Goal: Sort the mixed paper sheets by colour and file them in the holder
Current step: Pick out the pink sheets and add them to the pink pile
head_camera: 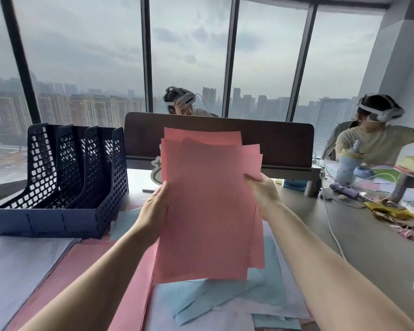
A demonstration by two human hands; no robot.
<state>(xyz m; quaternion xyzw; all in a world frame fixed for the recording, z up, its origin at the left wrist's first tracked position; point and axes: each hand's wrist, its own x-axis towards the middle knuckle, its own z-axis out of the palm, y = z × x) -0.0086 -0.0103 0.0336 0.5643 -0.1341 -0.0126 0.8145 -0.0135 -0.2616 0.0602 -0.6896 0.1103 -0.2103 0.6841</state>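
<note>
Holding the pink sheets (210,206) upright above the desk (359,235), left hand (154,211) and right hand (264,194) pinch the side edges with clamped fingers — the uneven stack could splay and snag entering the holder (65,182).

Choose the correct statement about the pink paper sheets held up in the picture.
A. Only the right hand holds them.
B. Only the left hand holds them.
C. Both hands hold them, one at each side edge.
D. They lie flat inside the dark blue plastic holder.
C: the left hand and the right hand each grip a side edge of the stack of pink paper sheets, raised above the desk.
</note>
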